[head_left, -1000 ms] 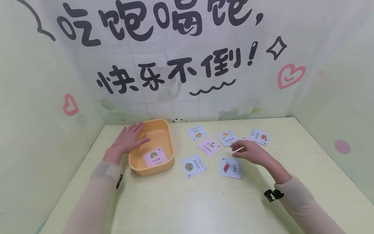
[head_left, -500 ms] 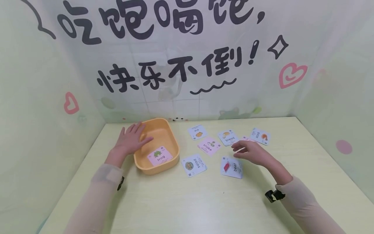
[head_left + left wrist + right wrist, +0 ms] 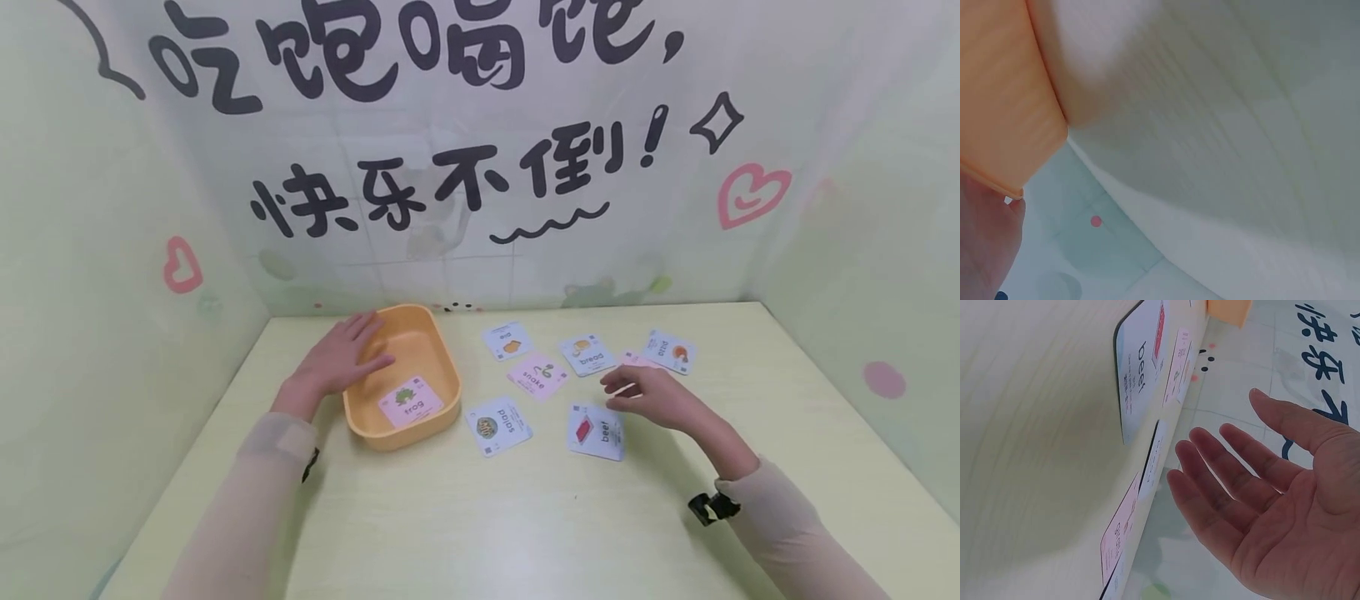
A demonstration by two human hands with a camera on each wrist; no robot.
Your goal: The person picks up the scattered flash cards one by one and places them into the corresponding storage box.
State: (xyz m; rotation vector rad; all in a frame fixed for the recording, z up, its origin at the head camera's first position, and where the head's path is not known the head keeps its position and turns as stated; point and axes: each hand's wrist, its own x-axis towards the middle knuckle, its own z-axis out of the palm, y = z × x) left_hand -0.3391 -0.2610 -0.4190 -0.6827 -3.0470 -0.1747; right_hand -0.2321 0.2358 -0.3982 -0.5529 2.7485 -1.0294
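In the head view, my left hand (image 3: 333,360) rests with extended fingers over the left rim of an orange plastic bin (image 3: 412,435), its thumb pointing inward. A pink frog card (image 3: 411,402) lies face up inside. The left wrist view shows the bin's outer wall (image 3: 1004,94) and part of the hand (image 3: 988,237) at its rim. Loosely bent and holding nothing, my right hand (image 3: 652,398) hovers beside the beef card (image 3: 596,432). The right wrist view shows its palm (image 3: 1279,519) facing the camera, fingers apart. A pink card (image 3: 633,359) behind this hand is partly hidden.
More cards lie face up on the pale table (image 3: 465,533): salad (image 3: 498,426), snake (image 3: 537,376), pie (image 3: 508,341), bread (image 3: 587,355) and pizza (image 3: 671,351). A printed curtain (image 3: 450,275) borders the table's back edge.
The bin, with the frog card inside, has shifted a little to the right along with my left hand. My right hand has drifted slightly right. The loose cards lie as before.
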